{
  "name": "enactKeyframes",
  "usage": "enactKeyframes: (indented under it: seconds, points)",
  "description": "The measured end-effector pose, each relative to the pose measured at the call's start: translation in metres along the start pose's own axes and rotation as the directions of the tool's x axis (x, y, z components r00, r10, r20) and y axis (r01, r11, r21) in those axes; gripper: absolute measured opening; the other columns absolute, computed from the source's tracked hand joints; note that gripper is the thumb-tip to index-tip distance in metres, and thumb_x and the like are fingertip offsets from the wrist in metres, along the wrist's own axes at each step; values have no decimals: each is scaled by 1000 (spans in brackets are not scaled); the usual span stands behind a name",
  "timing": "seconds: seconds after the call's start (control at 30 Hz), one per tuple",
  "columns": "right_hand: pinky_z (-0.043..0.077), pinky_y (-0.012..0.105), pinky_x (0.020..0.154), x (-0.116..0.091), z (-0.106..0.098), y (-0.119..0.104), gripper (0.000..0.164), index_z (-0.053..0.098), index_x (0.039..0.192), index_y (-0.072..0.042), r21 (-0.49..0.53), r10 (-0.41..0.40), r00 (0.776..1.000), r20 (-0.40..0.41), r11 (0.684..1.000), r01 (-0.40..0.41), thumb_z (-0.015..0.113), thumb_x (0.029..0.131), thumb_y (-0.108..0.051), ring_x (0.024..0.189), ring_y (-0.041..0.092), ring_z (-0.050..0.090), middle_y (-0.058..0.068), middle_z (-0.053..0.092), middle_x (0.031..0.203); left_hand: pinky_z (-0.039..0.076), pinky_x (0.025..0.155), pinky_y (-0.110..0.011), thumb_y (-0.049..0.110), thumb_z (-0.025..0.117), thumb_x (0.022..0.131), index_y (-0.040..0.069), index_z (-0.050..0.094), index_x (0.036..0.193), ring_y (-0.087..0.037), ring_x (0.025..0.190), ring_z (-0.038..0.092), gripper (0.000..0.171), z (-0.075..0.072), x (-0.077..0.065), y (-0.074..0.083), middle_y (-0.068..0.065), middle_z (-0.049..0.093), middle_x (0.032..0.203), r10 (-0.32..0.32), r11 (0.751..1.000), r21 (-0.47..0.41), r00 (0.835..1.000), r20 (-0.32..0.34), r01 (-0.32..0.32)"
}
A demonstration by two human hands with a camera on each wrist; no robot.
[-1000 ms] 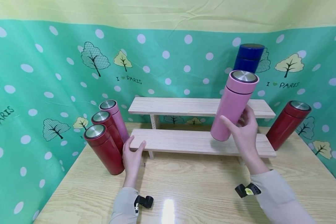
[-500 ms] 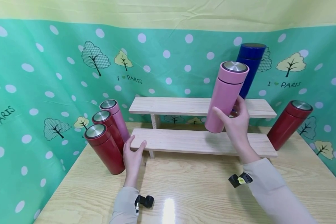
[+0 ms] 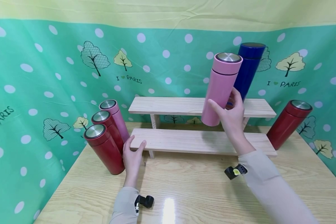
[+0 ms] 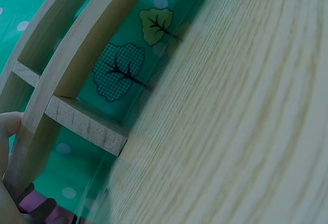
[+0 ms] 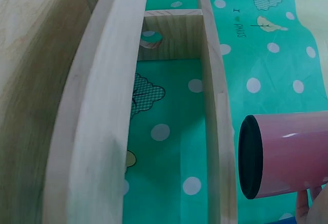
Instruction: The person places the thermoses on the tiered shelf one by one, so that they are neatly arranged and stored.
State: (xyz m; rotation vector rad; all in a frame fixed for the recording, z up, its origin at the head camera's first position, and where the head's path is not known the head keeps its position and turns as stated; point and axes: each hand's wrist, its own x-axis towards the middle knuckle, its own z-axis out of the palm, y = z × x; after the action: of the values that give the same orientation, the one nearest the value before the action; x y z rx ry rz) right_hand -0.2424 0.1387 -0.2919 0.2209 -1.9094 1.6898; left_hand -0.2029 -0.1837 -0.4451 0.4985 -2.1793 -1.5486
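My right hand (image 3: 233,115) grips a pink thermos bottle (image 3: 222,82) with a steel-topped lid, thumb in front and fingers round the right side. The bottle is raised over the two-tier wooden shelf (image 3: 170,141), leaning slightly, its base overlapping the upper board in the head view. In the right wrist view, the pink bottle's dark base (image 5: 251,157) shows beside the upper board. Behind it a blue thermos bottle (image 3: 249,67) stands at the right of the upper tier. My left hand (image 3: 133,155) holds the lower board's left end between thumb and fingers.
Left of the shelf, two red thermos bottles (image 3: 105,146) and another pink thermos bottle (image 3: 119,119) stand in a row near the left hand. A further red thermos bottle (image 3: 289,124) stands at the shelf's right end. A patterned green curtain (image 3: 168,65) hangs close behind.
My right hand has lifted the pink thermos bottle higher and moved it left, uncovering more of the blue bottle. My left hand stays on the lower board's end.
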Motion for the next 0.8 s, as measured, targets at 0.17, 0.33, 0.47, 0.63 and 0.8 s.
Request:
enactKeyframes:
  seconds: [0.17,0.33,0.47,0.63,0.8]
  points:
    - [44,28,87,8,5,-3,75,43,147,-20,14,-22,1000,5,1000,22,81,82,-24,113,15,50,2,56,133,26,112,-54,44,75,87,21,53,142,-29,141,34,64,0,1,0,-4,42,151,-4,1000,1,1000,3,4]
    - [43,28,85,17,11,-3,73,44,146,-19,24,-42,999,16,999,42,81,82,-25,112,16,51,3,56,132,26,112,-54,44,75,86,21,53,142,-28,141,34,64,1,0,-1,-4,42,151,-8,1000,-1,1000,2,8]
    - [45,29,86,23,14,-3,72,45,145,-21,27,-52,998,23,998,51,81,83,-29,114,16,52,1,56,132,27,112,-54,43,75,86,20,53,142,-29,141,35,64,1,0,-2,-5,43,151,-1,1000,4,1000,0,1]
    - [45,31,88,32,19,-8,73,44,146,-17,-19,-40,999,30,999,41,80,83,-27,114,18,52,4,55,134,27,112,-53,42,76,86,19,54,141,-29,140,35,64,1,1,-1,-6,44,150,3,1000,4,1000,-7,-2]
    - [47,31,89,47,23,0,77,44,147,-18,-69,-55,998,39,996,58,82,81,-32,115,17,53,1,55,135,27,112,-54,43,76,86,20,54,142,-29,140,35,64,1,1,-1,-5,43,150,-2,1000,-3,1000,-6,2]
